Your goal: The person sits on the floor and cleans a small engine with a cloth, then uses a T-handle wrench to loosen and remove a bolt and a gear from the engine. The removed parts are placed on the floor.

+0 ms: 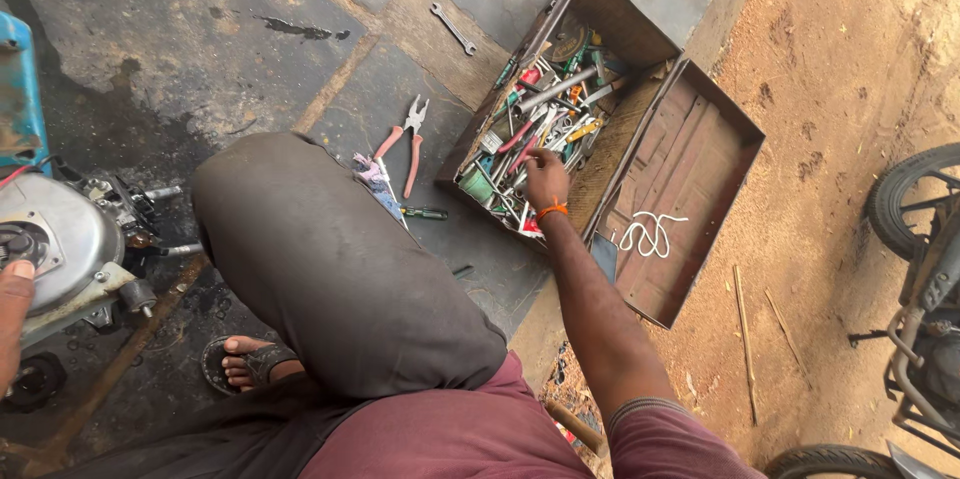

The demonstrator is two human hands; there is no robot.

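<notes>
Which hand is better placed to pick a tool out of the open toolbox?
Probably the right hand: it is already stretched into the toolbox, fingers among the tools. The left hand rests across the body on the grey engine casing, far from the box.

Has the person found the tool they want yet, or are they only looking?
Already out: pliers and a spanner lie on the floor. In hand: the right hand is digging among tools in the open toolbox; its grip is hidden. The left hand rests by the silver engine cover. Left: lifting a tool out.
</notes>
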